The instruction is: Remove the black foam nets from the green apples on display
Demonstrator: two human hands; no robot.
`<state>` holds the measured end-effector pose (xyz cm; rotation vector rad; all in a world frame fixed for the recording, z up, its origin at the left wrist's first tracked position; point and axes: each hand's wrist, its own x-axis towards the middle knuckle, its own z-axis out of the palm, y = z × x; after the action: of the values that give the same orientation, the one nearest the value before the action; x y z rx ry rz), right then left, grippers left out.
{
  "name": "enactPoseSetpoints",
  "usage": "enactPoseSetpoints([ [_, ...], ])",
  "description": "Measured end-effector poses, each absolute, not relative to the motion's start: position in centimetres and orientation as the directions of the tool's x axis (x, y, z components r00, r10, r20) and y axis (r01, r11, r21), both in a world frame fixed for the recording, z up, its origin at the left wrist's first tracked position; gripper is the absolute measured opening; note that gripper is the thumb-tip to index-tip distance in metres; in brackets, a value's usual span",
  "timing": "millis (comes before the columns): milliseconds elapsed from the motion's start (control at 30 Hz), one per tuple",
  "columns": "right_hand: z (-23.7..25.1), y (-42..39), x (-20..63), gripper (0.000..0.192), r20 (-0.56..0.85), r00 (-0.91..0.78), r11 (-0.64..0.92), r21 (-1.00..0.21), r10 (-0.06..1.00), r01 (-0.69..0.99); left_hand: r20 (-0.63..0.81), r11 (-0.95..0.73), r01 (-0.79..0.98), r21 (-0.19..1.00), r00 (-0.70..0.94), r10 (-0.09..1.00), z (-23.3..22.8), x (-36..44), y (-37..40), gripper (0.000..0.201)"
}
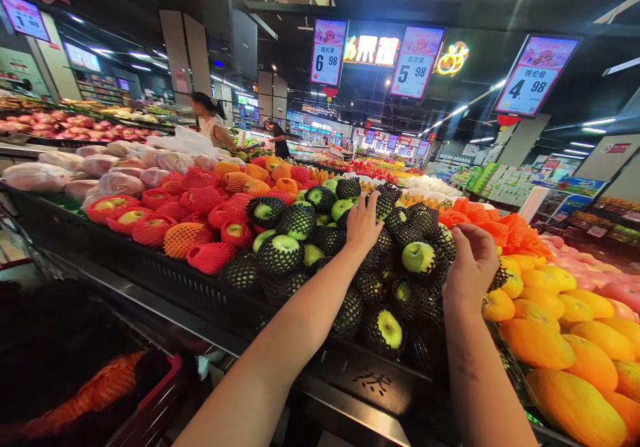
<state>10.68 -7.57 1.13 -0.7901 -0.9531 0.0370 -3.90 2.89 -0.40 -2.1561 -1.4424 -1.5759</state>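
Green apples (pixel 419 258), many in black foam nets, fill the middle of the display in front of me. My left hand (pixel 364 222) reaches over the far part of this pile, fingers apart, beside a black-netted apple (pixel 389 195); whether it touches that apple is unclear. At the pile's right edge is my right hand (pixel 470 264), its fingers loosely curled and the thumb apart. I see nothing held in it, though its palm is partly hidden. Black netting shows on both sides of it.
Apples in red nets (pixel 213 257) lie left, with bagged fruit (pixel 113 186) beyond. Oranges (pixel 537 340) and orange netting (pixel 493 224) are right. A black crate rim (pixel 145 270) runs along the front. A shopping basket (pixel 155 390) is lower left. Two people stand farther back.
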Motion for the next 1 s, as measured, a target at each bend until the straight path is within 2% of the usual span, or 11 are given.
enactPoseSetpoints([
  [200,1.2,-8.1,10.4,0.016,0.751,0.556,0.714,-0.603,0.356,0.356,0.761,-0.463,0.856,0.229,0.139,0.633,0.1,-3.9,2.3,0.070],
  [333,1.1,-8.4,10.2,0.015,0.783,0.523,0.710,-0.575,0.336,0.405,0.723,-0.440,0.878,0.187,0.180,0.667,0.2,-4.1,2.0,0.069],
  [433,0.8,-8.3,10.0,0.017,0.812,0.467,0.681,-0.563,0.350,0.468,0.689,-0.392,0.893,0.219,0.143,0.711,0.8,-3.7,2.0,0.065],
  [500,0.5,-8.1,9.9,0.018,0.824,0.430,0.657,-0.558,0.369,0.506,0.642,-0.307,0.904,0.297,0.049,0.765,1.8,-3.2,2.6,0.061],
  [600,0.2,-7.6,10.1,0.020,0.831,0.407,0.635,-0.554,0.380,0.538,0.499,-0.192,0.891,0.411,-0.044,0.866,3.6,-2.9,4.1,0.057],
  [733,0.4,-7.3,10.7,0.021,0.825,0.435,0.646,-0.558,0.361,0.522,0.342,-0.167,0.878,0.449,0.004,0.940,5.5,-4.2,6.2,0.060],
  [833,0.7,-7.3,10.8,0.021,0.805,0.465,0.660,-0.578,0.368,0.479,0.271,-0.178,0.879,0.442,0.059,0.961,6.3,-6.3,6.4,0.071],
  [900,0.8,-7.4,10.7,0.019,0.799,0.461,0.661,-0.588,0.386,0.466,0.294,-0.215,0.880,0.423,0.091,0.951,6.6,-8.6,5.6,0.077],
  [1000,0.8,-7.3,10.4,0.016,0.795,0.455,0.653,-0.597,0.403,0.466,0.487,-0.387,0.851,0.355,0.185,0.854,6.3,-14.2,3.1,0.072],
])
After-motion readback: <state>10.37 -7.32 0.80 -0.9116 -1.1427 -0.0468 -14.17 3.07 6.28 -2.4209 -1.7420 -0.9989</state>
